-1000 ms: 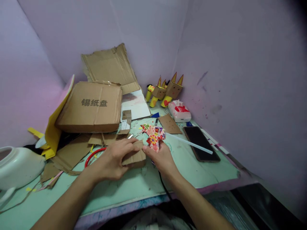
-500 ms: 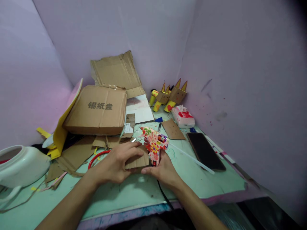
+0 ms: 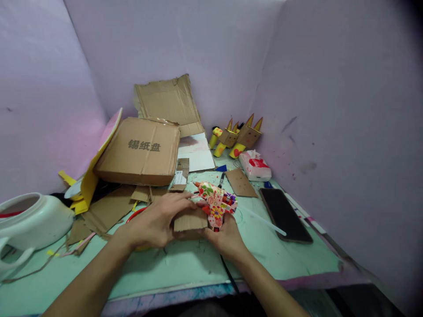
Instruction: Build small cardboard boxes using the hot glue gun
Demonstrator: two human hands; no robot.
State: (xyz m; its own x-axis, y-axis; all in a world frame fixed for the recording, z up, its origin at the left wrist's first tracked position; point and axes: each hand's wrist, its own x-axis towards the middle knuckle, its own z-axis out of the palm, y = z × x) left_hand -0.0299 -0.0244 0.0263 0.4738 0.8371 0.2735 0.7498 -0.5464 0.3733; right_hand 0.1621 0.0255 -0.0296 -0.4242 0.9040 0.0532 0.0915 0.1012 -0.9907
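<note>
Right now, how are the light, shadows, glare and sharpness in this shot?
Head view: dim, diffuse light, with a black upper-right corner; soft shadow on the table below the left hand; slight glint on the tape along the box. Head view, sharpness: box print legible, floral glue gun fairly clear, finer details soft.
</note>
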